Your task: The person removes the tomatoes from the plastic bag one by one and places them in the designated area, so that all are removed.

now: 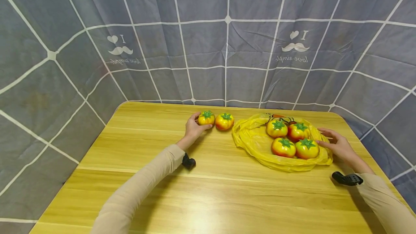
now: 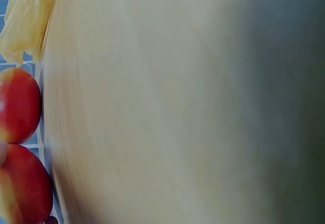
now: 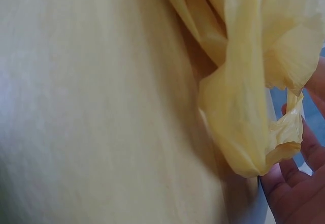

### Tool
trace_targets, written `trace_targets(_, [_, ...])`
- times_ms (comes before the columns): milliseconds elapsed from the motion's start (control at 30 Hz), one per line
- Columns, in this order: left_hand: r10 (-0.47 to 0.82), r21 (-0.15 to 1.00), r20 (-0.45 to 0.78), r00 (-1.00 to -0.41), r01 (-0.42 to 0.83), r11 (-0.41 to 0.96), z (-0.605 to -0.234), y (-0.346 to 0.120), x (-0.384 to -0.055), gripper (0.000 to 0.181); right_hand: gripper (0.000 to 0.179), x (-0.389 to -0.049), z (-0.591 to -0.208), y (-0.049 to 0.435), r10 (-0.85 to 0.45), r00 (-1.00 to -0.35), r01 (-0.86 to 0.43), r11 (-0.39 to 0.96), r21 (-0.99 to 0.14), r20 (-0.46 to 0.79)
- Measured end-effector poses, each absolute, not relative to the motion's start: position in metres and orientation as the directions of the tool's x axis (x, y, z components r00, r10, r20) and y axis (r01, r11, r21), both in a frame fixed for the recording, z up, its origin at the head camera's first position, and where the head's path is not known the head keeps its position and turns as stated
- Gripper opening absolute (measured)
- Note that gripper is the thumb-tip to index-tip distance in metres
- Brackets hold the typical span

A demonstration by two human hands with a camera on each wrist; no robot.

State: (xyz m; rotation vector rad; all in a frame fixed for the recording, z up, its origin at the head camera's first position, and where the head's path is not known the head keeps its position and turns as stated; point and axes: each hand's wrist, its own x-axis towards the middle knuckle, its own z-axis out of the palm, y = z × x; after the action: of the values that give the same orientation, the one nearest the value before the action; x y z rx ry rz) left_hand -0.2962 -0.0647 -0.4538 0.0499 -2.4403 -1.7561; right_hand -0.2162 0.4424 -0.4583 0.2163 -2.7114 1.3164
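In the head view, my left hand point(image 1: 194, 127) grips a yellow-and-red tomato point(image 1: 206, 117) with a green star-shaped top, the thumb along its near side. A second tomato point(image 1: 224, 121) stands right next to it. Both show their red sides in the left wrist view, the gripped tomato point(image 2: 24, 186) lower. My right hand point(image 1: 339, 146) is at the right edge of a yellow plastic bag point(image 1: 255, 143), thumb and fingers spread apart against the rim. Several tomatoes point(image 1: 283, 147) sit together on the opened-out bag. In the right wrist view, loose bag folds point(image 3: 238, 117) partly cover the fingers.
The wooden table point(image 1: 208, 198) reaches back to a grey curtain point(image 1: 208, 46) with white grid lines, which also closes in both sides. A dark printed drawing point(image 1: 279, 117) shows on the bag's far part. Each wrist wears a black strap point(image 1: 347, 178).
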Motion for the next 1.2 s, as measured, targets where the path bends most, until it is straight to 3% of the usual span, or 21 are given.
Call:
trace_targets(600, [-0.132,0.942,0.061,-0.989,0.013,0.335,-0.448,-0.071,-0.288,0.072,0.05,-0.216,-0.459,0.444,-0.076,-0.98,-0.192,0.61,-0.769,0.184])
trace_targets(900, [-0.151,0.905,0.152,-0.977,0.076,0.418,-0.443,-0.072,-0.278,0.073,0.05,-0.216,-0.458,0.442,-0.075,-0.98,-0.192,0.612,-0.767,0.185])
trace_targets(1200, [-0.158,0.901,0.247,-0.956,0.167,0.4,-0.438,-0.066,-0.266,0.07,0.048,-0.216,-0.459,0.443,-0.078,-0.982,-0.185,0.579,-0.794,0.172])
